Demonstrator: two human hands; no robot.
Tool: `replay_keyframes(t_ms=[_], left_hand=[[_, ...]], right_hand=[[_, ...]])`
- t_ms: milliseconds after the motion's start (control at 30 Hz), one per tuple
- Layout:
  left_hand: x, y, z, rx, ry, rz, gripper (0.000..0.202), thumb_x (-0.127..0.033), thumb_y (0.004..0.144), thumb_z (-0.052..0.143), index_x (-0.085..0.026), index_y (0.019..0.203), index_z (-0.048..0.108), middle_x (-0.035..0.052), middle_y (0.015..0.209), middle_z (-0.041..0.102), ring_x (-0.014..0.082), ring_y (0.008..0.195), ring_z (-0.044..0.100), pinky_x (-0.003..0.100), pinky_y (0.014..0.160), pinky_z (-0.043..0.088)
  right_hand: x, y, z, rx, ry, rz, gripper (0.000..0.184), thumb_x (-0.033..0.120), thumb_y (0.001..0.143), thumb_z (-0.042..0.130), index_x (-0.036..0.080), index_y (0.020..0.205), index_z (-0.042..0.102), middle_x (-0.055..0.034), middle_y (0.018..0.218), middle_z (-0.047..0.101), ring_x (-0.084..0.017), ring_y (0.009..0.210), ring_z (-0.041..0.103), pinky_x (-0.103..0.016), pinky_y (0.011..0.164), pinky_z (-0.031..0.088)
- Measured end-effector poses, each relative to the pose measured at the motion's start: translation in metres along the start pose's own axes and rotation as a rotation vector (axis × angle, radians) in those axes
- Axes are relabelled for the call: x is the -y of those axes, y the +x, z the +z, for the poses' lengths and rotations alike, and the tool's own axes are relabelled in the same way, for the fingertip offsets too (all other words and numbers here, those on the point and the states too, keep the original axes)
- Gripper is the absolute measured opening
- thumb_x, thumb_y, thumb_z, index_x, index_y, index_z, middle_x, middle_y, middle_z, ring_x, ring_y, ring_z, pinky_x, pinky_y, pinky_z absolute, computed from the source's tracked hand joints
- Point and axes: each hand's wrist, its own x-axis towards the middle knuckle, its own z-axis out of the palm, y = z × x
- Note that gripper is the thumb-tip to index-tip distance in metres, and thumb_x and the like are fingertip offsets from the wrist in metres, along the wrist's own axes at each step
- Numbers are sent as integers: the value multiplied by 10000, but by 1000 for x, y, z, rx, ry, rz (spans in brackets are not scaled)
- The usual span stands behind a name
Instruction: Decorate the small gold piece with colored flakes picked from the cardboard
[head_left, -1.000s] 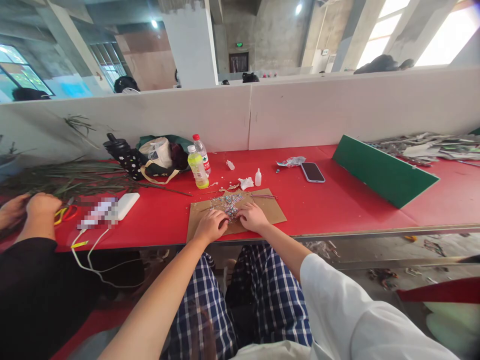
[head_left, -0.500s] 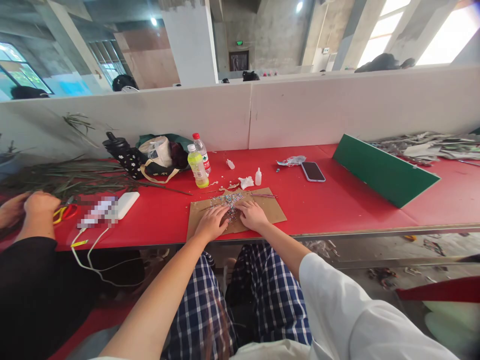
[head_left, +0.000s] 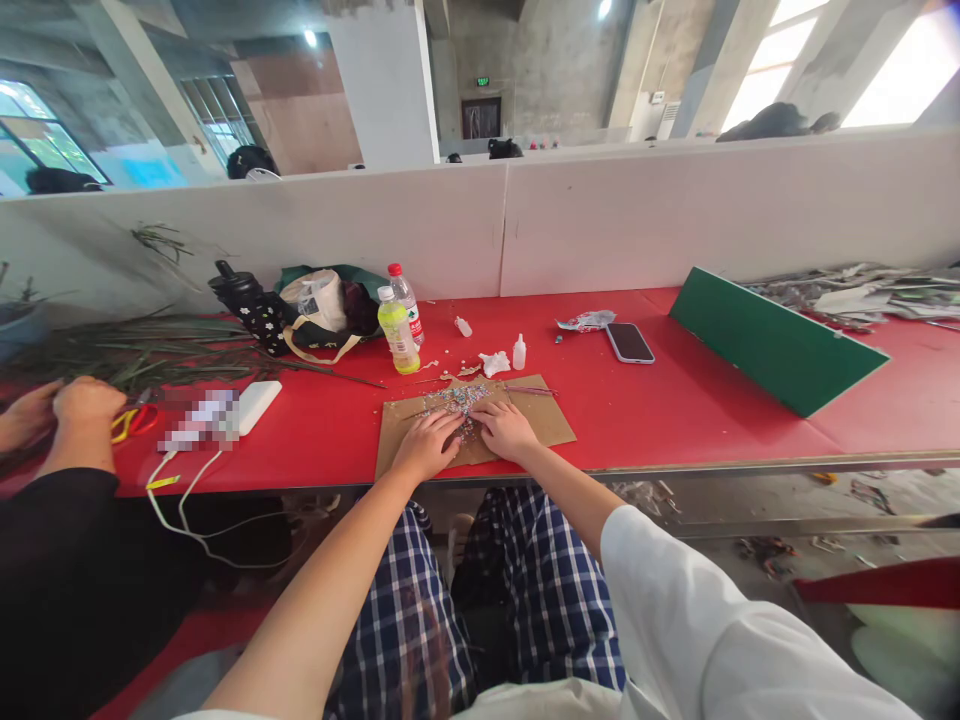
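Small multicoloured beads (head_left: 450, 399) are heaped and scattered on a flat piece of brown cardboard (head_left: 553, 424) at the table's front edge. My left hand (head_left: 429, 443) rests palm down on the cardboard's near left part, fingers stretched toward the heap. From the right, my right hand (head_left: 507, 430) lies over the beads with its fingers extended, its tips close to those of the left. No held object shows in either hand; the undersides of the fingers are hidden. Thin sticks (head_left: 531, 390) lie along the cardboard's back right edge.
Behind the cardboard stand a small white squeeze bottle (head_left: 519, 352), crumpled tissue (head_left: 495, 364) and two drink bottles (head_left: 399, 332). A phone (head_left: 630, 343) and green board (head_left: 776, 340) are rightward. At left are a power bank (head_left: 259, 405), scissors (head_left: 133, 424) and another person's hands (head_left: 84, 405).
The whole view has shifted slightly. My hands keep nearly the same place over the beads, with only slight finger movement at most.
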Motion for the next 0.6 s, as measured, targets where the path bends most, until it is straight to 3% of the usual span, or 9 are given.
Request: replay_keyframes(t_ms=[333, 600], left_hand=[[-1, 0, -2, 29, -2, -5, 449, -377, 970, 589, -224, 1389, 538, 109, 1466, 526, 275, 1386, 475, 551, 1163, 403], [-1, 1, 0, 73, -16, -7, 465, -402, 974, 577, -223, 1402, 538, 109, 1469, 536, 279, 1421, 445, 562, 1179, 375]], right_hand=[[1, -2, -2, -24, 26, -22, 341, 364, 984, 594, 211, 1290, 601, -101, 1366, 591, -246, 1211, 597, -502, 1049, 498], [-2, -2, 1, -13, 59, -98, 365, 358, 983, 598, 211, 1317, 591, -103, 1414, 568, -268, 1294, 553, -551, 1118, 431]])
